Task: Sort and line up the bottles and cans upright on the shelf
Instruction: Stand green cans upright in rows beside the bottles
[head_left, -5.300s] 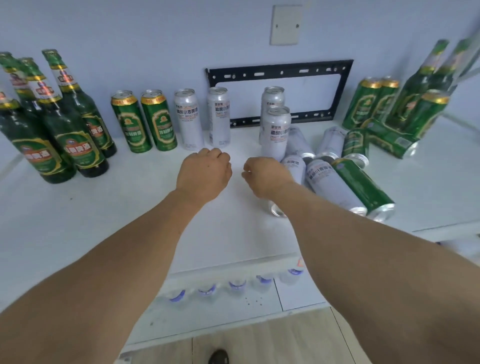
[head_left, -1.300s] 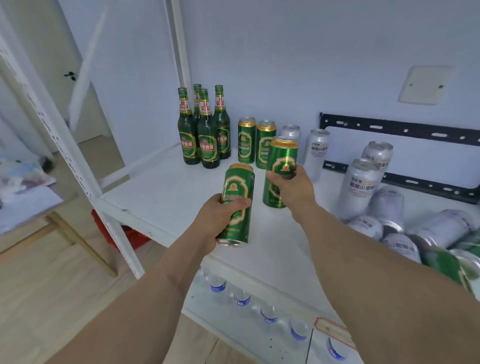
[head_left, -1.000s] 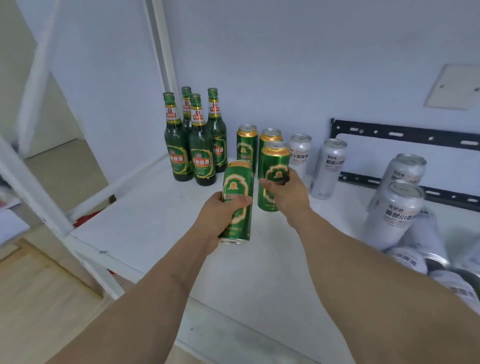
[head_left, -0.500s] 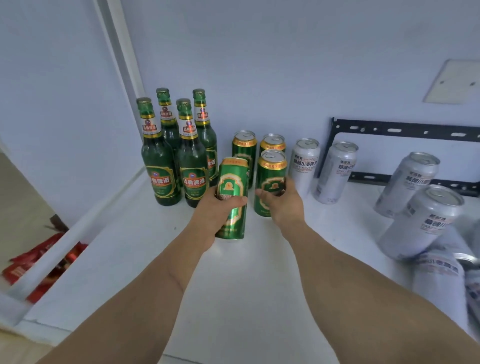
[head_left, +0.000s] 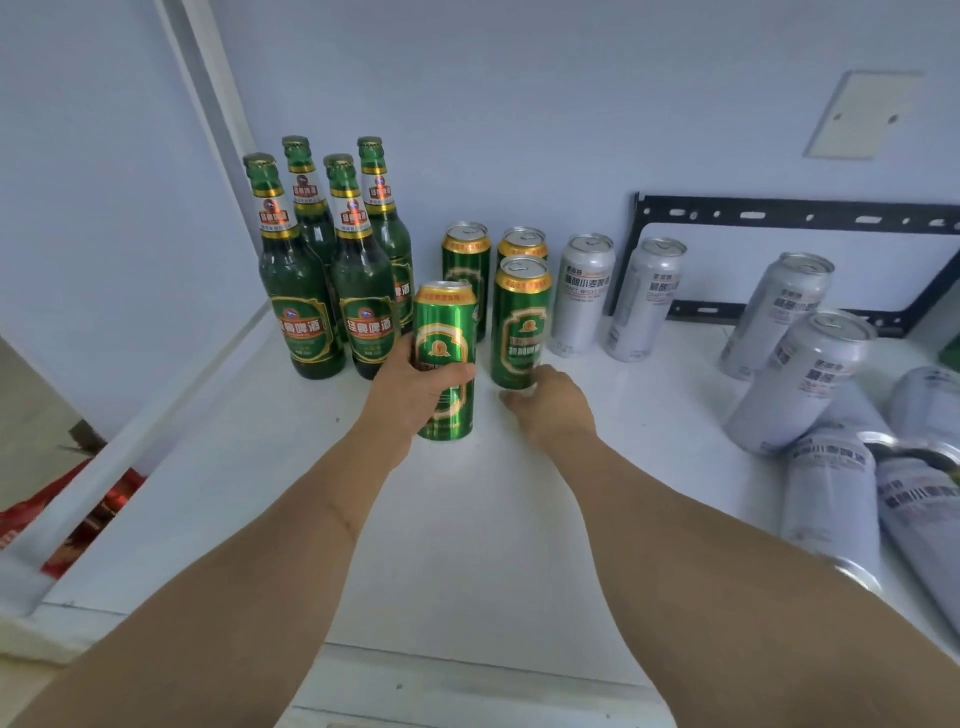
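White shelf (head_left: 467, 545), smooth matte top. Left hand (head_left: 415, 387) wraps a glossy green cylindrical can (head_left: 445, 358), upright, just in front of the four green glass bottles (head_left: 332, 270). Right hand (head_left: 553, 402), fingers loosely curled and holding nothing, sits at the base of a second green can (head_left: 521, 322) right of the held can. Two matte silver cans (head_left: 610, 296) stand further right.
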